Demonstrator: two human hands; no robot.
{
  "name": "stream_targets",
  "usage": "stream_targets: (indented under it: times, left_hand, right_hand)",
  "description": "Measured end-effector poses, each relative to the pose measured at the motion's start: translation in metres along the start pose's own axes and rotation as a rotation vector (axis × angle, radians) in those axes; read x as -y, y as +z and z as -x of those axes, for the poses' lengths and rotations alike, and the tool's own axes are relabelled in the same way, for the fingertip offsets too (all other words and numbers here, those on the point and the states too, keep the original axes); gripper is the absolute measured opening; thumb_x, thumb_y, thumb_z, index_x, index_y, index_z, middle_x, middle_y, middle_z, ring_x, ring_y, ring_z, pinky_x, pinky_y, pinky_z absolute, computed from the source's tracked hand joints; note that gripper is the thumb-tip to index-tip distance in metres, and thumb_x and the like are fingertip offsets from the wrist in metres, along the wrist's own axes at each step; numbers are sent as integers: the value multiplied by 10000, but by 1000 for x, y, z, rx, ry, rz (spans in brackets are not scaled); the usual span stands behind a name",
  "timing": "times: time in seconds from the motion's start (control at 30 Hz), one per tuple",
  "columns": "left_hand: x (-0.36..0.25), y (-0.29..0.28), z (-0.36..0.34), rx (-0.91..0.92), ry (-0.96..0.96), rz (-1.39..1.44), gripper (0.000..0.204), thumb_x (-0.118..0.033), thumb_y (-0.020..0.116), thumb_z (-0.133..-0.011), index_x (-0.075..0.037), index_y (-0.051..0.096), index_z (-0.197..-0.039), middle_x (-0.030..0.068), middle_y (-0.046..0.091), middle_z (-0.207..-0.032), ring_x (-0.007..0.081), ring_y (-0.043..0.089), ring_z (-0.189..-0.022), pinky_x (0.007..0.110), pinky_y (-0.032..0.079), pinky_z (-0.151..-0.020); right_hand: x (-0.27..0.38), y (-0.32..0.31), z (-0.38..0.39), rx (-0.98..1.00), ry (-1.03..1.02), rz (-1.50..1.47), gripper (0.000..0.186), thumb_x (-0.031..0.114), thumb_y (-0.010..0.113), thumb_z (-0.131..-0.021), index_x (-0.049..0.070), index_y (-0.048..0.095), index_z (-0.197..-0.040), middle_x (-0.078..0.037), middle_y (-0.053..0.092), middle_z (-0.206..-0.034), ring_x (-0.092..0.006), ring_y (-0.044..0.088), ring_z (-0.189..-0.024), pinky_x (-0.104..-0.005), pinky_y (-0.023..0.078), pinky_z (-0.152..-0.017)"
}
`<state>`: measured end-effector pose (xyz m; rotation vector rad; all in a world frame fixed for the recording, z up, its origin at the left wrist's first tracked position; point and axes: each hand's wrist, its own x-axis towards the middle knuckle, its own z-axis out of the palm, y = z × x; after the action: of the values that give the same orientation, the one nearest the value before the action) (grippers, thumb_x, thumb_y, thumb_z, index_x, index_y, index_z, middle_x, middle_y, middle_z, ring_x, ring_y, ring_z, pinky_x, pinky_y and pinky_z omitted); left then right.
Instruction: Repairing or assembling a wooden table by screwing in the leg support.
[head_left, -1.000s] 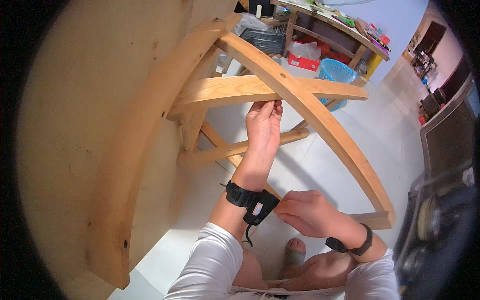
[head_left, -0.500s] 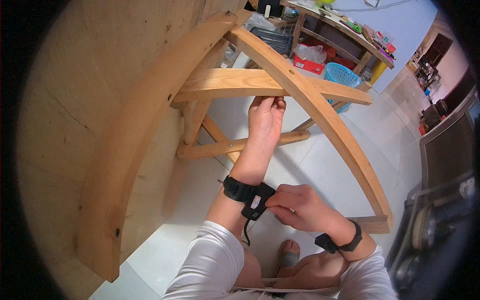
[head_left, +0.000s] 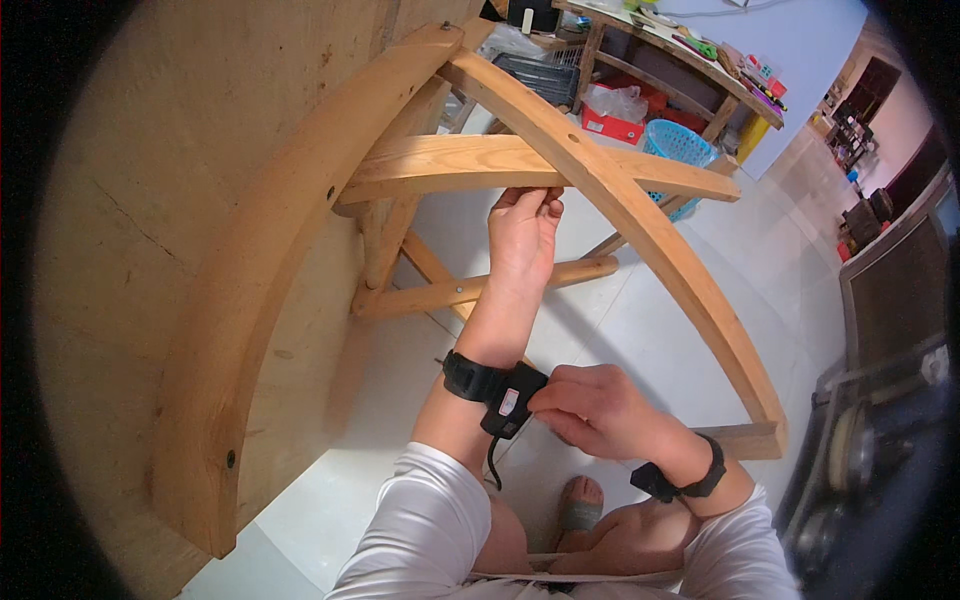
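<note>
Half-closed, the left hand (head_left: 523, 235) reaches up to the underside of the wooden rail (head_left: 450, 160), perhaps to steady it. Against the strapped-on black box (head_left: 513, 402), the right hand (head_left: 605, 408) is bunched; whether either one grips anything, I can't tell.

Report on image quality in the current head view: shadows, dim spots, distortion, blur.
Head view: black vignetting fills the corners; a diagonal shadow crosses the pale floor. Head view, right edge: the dark rack looks dim and soft. Head view, centre: left hand and right hand show no obvious motion blur; how much of the arched bar's bend is lens distortion cannot be told.
</note>
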<state>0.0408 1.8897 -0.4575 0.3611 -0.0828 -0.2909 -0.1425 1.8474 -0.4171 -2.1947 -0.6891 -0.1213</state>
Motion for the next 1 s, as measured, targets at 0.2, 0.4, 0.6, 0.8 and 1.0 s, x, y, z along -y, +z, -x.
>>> stream_targets:
  times: [0.2, 0.4, 0.6, 0.8, 1.0]
  left_hand:
    - [6, -7, -7, 44, -102, 216, 191, 39, 464, -816, -52, 495, -982, 69, 529, -879, 145, 486, -725, 241, 415, -602]
    - [9, -7, -10, 68, -128, 281, 163, 7, 477, -830, -41, 474, -986, 67, 503, -863, 139, 455, -698, 245, 400, -606]
    - [15, -5, -11, 79, -100, 343, 128, 37, 513, -803, -15, 520, -920, 69, 528, -801, 128, 468, -669, 233, 393, -567]
    - [14, -4, -10, 84, -85, 329, 125, 39, 512, -802, -21, 518, -911, 69, 531, -808, 126, 472, -662, 231, 395, -565]
    - [16, -1, -7, 51, -41, 312, 146, 30, 501, -813, -42, 505, -940, 68, 535, -844, 124, 484, -696, 229, 397, -569]
  right_hand:
    - [-5, 4, -2, -9, 1, -3, 117, 46, 594, -717, 44, 532, -817, -107, 533, -688, -308, 537, -629, -376, 432, -530]
    - [-7, 4, -4, -37, 17, -29, 94, 51, 594, -717, 42, 551, -800, -110, 555, -714, -306, 548, -653, -367, 445, -545]
    - [-8, -1, -5, -11, 70, -41, 103, 67, 594, -714, 24, 570, -804, -120, 568, -742, -311, 551, -666, -360, 451, -575]
    - [-4, -14, -2, -318, -60, 127, 123, -46, 583, -644, 8, 588, -755, -99, 574, -648, -218, 550, -527, -284, 442, -498]
    - [10, -34, 3, -503, -10, 224, 94, -35, 559, -674, 6, 580, -756, -99, 548, -632, -205, 538, -526, -270, 411, -471]
